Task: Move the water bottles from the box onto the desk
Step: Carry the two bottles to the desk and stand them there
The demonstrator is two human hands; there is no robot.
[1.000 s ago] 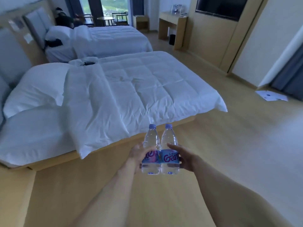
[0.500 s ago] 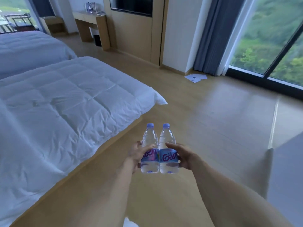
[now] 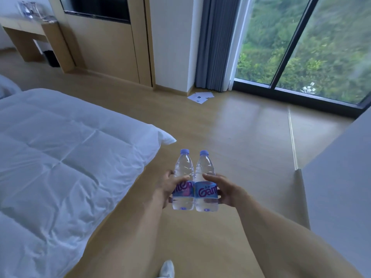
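Note:
Two clear water bottles with blue caps and blue labels stand upright side by side in front of me, above the wooden floor. My left hand (image 3: pixel 166 188) grips the left water bottle (image 3: pixel 183 173), thumb across its label. The right water bottle (image 3: pixel 205 175) is held by my right hand (image 3: pixel 224 189), fingers curled round its side. The two bottles touch each other. A wooden desk (image 3: pixel 24 29) stands far off at the upper left against the wall. No box is in view.
A white bed (image 3: pixel 60 157) fills the left side. A grey surface (image 3: pixel 341 177) juts in at the right edge. White papers (image 3: pixel 199 96) lie on the floor by a grey curtain (image 3: pixel 215 43). A large window (image 3: pixel 301 43) is ahead. A white shoe (image 3: pixel 166 268) shows below.
The view has swung right, from the beds toward the window and curtain. Both hands keep the same hold on the two bottles at the same height.

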